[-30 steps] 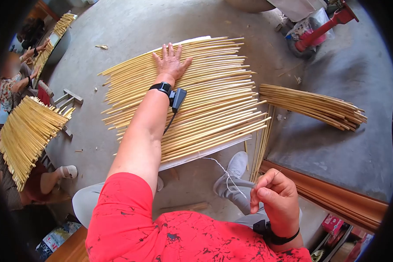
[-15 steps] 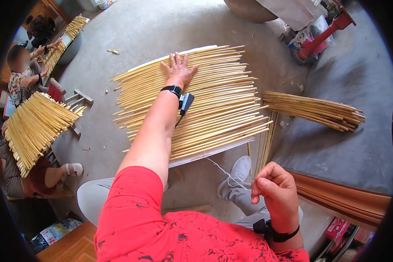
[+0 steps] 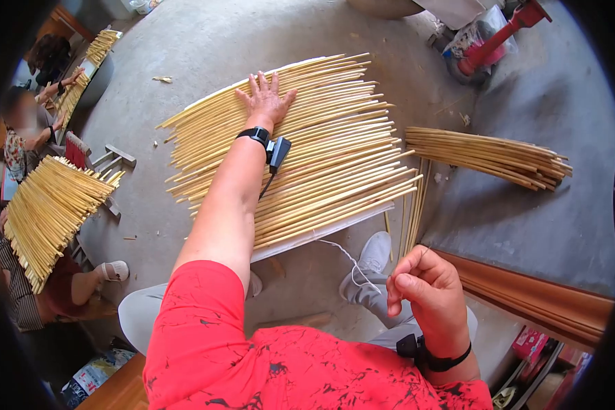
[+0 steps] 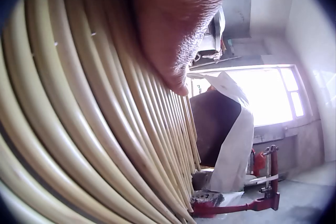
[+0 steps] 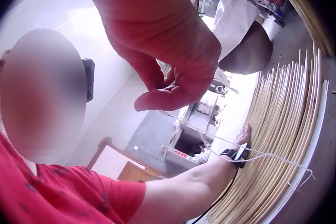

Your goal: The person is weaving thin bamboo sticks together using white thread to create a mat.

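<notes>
In the head view, a row of thin yellow sticks (image 3: 321,154) lies side by side on a white board (image 3: 290,244) in front of me. My left hand (image 3: 266,104) rests palm down on the sticks near the far edge, fingers spread. Close up in the left wrist view, its thumb side lies against the sticks. My right hand (image 3: 429,290) is raised at the near right, thumb and fingers pinching a white string (image 5: 220,155). From those fingers the string runs slack to the board's near edge.
A bundle of brown sticks (image 3: 488,158) lies to the right, with several loose sticks (image 3: 415,212) beside the board. A red metal stand (image 3: 499,42) is at the back right. At left are another stick mat (image 3: 51,208), a small stool (image 3: 113,160) and other people.
The head view shifts slightly, down and then back up. My left hand stays spread on the sticks, and my right hand keeps its pinch at the near right.
</notes>
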`<state>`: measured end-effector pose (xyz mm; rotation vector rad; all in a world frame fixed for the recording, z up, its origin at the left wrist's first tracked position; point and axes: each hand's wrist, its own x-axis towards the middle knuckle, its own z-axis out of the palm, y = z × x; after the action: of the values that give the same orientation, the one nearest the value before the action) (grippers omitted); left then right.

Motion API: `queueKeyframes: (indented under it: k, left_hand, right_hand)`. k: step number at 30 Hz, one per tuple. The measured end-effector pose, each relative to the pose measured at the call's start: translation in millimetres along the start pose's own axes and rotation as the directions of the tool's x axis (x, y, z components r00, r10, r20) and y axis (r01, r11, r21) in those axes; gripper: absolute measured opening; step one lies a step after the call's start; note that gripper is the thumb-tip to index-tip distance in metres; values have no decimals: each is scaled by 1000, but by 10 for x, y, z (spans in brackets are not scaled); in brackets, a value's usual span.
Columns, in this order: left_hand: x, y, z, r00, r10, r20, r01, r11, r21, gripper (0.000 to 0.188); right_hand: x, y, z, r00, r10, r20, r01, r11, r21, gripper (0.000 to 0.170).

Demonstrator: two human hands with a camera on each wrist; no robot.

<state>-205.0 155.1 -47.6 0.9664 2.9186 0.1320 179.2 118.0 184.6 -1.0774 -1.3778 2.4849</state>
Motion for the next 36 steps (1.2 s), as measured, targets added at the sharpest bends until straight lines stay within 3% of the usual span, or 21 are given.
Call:
queueKeyframes:
  k: [2, 4, 6, 8, 13, 16, 24, 26, 28, 32, 36]
  left_hand:
    - [31, -21, -54, 999, 20, 51, -18, 999, -38, 72]
    - [54, -75, -80, 999, -7, -51, -7, 964, -266, 72]
    - [-74, -76, -169, 993, 46, -109, -69, 974, -216, 68]
    - [-375, -79, -191, 966, 228, -125, -240, 966, -95, 63]
    - [-1168, -222, -56, 947, 290, -136, -274, 954, 124, 55]
    - [-1361, -342, 203, 954, 266, -139, -249, 960, 126, 54]
    - [-1401, -332, 257, 927, 279, -249, -243, 956, 165, 55]
    - [-1345, -361, 299, 943, 275, -189, -248, 957, 154, 56]
    - [-1360, -355, 264, 905, 256, -340, -273, 962, -2, 59]
    - [-1873, -134, 21, 900, 333, -281, -361, 931, -55, 59]
    - [-2409, -10, 199, 890, 418, -184, -409, 909, 85, 59]
  right_hand:
    - [7, 12, -16, 1000, -17, -7, 17, 1000, 1, 8]
    - [-8, 22, -39, 999, -33, -17, 33, 999, 7, 8]
    - [-22, 22, -51, 997, -74, -8, 74, 997, -1, 8]
    - [-58, 21, -50, 995, -96, -6, 96, 995, 15, 8]
    - [-104, 22, -60, 981, -182, -63, 185, 982, 45, 7]
    - [-101, 44, -70, 975, -205, -86, 211, 975, 62, 7]
    - [-61, 57, -75, 960, -259, -108, 260, 966, -2, 10]
    - [-52, 86, -104, 960, -260, -104, 265, 963, 42, 10]
    - [-51, 102, -135, 946, -310, -94, 317, 946, 68, 10]
    - [-49, 126, -192, 924, -368, -107, 379, 920, 105, 11]
    - [-108, 96, -192, 916, -402, -13, 399, 906, 137, 11]
